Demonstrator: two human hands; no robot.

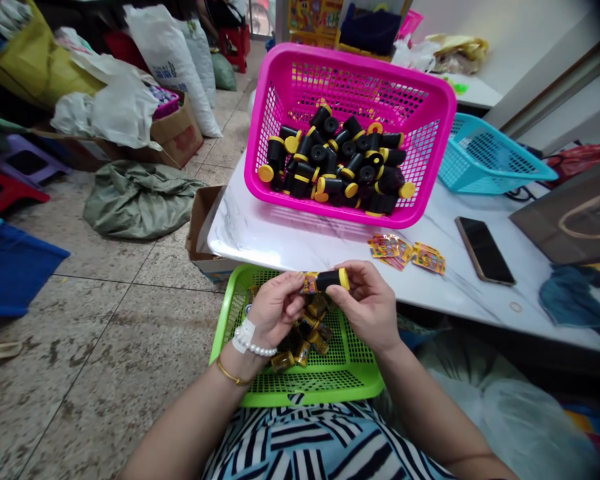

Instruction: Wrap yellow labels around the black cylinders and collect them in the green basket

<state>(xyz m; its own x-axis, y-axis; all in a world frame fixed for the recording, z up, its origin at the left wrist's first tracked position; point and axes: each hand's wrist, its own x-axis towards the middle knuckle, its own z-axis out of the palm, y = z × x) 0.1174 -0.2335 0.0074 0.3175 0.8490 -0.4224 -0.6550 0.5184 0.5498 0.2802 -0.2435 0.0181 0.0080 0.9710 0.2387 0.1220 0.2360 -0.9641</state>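
Observation:
Above the green basket point(330, 383), my two hands meet around one small black tube with yellow ends point(329, 281). My left hand point(276, 303) pinches a colourful printed label point(309, 283) at the tube's left end. Closed round the yellow cap at the other end is my right hand point(369, 300). Below them, the green basket holds several tubes wrapped in yellow-orange labels point(303, 352). In the pink basket point(350, 212) on the table lie many plain black tubes with yellow caps point(330, 157). Stacks of printed labels point(393, 248) rest on the table near my right hand.
On the white marbled table point(290, 243) are a phone point(485, 250), a blue basket point(495, 157) and a brown paper bag point(575, 207). A cardboard box point(205, 227) stands against the table's left edge. Sacks point(173, 67) and a blue bin point(17, 267) occupy the floor at left.

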